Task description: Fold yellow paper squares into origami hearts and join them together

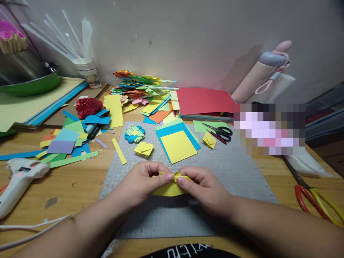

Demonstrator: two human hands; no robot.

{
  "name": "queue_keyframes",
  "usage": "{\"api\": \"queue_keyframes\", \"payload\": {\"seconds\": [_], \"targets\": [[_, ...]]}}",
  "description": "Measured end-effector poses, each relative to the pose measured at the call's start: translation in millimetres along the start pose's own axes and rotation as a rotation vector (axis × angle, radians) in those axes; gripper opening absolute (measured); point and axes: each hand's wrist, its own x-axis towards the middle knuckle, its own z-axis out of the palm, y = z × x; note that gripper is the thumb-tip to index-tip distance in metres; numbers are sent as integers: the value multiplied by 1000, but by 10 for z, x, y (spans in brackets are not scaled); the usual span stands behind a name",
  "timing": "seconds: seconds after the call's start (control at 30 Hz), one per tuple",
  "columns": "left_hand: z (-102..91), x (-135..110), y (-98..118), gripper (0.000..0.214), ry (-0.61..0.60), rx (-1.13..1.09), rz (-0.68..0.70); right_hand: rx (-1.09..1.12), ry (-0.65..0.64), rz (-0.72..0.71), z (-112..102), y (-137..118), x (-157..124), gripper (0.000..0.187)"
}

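Observation:
Both my hands pinch a folded yellow paper piece [170, 188] over the grey cutting mat [236, 172]. My left hand [142, 181] is closed on its left side, thumb and forefinger pressed on the fold. My right hand [204, 188] is closed on its right side, fingertips meeting the left ones at the crease. Just beyond lie a folded yellow heart [144, 148], a blue-green paper flower [134, 133], a yellow square on blue sheets [178, 146] and another small yellow folded piece [209, 139].
A white glue gun [20, 179] with its cord lies at the left. Coloured paper scraps [70, 139] and a red crumpled flower [88, 106] clutter the back left. Black scissors [220, 130], red sheets [204, 101] and red-yellow scissors [314, 195] lie at the right.

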Motion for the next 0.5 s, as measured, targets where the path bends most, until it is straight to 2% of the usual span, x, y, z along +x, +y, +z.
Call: {"api": "queue_keyframes", "payload": {"seconds": [0.5], "targets": [[48,-25,14,25,63,128,50,-75,4,-13,11,-3,-17,34]]}}
